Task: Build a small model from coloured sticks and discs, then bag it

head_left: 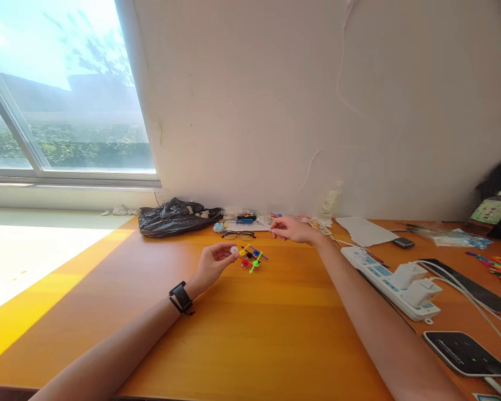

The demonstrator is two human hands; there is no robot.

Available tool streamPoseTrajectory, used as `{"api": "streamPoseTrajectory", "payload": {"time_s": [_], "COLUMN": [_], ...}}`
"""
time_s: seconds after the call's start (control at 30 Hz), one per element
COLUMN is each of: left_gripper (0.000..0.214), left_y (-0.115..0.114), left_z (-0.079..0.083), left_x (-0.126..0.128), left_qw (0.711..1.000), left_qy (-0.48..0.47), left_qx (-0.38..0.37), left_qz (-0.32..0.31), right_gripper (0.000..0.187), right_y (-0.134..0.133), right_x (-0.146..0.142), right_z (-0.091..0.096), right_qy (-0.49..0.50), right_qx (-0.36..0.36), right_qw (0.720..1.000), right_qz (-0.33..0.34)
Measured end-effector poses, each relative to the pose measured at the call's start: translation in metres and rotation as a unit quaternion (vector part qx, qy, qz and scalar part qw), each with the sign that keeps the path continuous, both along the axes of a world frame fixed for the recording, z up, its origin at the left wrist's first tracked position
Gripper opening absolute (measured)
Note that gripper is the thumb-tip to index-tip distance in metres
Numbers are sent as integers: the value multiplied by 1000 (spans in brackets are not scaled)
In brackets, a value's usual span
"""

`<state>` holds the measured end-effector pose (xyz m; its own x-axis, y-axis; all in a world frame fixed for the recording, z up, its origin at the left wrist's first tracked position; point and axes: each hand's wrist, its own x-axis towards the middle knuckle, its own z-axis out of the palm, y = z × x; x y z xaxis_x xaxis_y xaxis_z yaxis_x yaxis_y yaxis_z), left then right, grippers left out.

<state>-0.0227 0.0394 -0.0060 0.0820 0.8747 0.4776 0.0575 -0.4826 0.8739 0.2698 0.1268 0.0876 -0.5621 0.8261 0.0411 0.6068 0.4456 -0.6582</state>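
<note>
Disc [234, 250] of white colour is pinched between thumb and fingers of the left hand [216, 263], probably so its face is uncovered, just beside the arrow spinners [256, 262], grouped on the table [242, 334] maybe for easy reach. Right hand [293, 229] has curled fingers; whether they hold something small, I cannot tell.

Bright hues over amber

The disc [234, 250] is plain white. The arrow pieces [256, 263] are lime green, yellow, red, blue and black. The tabletop [254, 340] is orange-brown, the plastic bag [171, 220] black, the wristwatch [180, 297] black. The power strip [409, 307] is white with blue socket panels [383, 270]; the wall [242, 100] off-white.
</note>
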Motion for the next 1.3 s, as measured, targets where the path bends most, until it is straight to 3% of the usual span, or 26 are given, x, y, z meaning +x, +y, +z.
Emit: {"api": "streamPoseTrajectory", "payload": {"time_s": [0.1, 0.27, 0.53, 0.77, 1.1, 1.3], "left_gripper": [40, 41, 38, 33, 15, 11], "left_y": [-3, -10, -13, -14, -16, -21], "left_z": [4, 11, 10, 5, 6, 9], "left_x": [1, 3, 5, 5, 3, 5], "left_qw": [1000, 999, 1000, 999, 966, 957], "left_qy": [-7, -4, -5, 44, 181, 201], "left_qx": [-5, -12, 0, 19, 165, 191], "left_qz": [0, -30, -14, -6, 80, 89], "right_gripper": [30, 21, 7, 9, 5, 8], "right_y": [-20, -45, -47, -49, -47, -51], "right_x": [-27, -67, -75, -78, -77, -77], "right_z": [8, 5, -6, -8, -7, -5], "right_qy": [53, 28, -22, -35, -42, -45], "right_qx": [-31, -49, 48, 58, 36, 35], "right_qw": [995, 983, 989, 987, 987, 986], "right_qz": [79, 176, 136, 146, 149, 156]}}
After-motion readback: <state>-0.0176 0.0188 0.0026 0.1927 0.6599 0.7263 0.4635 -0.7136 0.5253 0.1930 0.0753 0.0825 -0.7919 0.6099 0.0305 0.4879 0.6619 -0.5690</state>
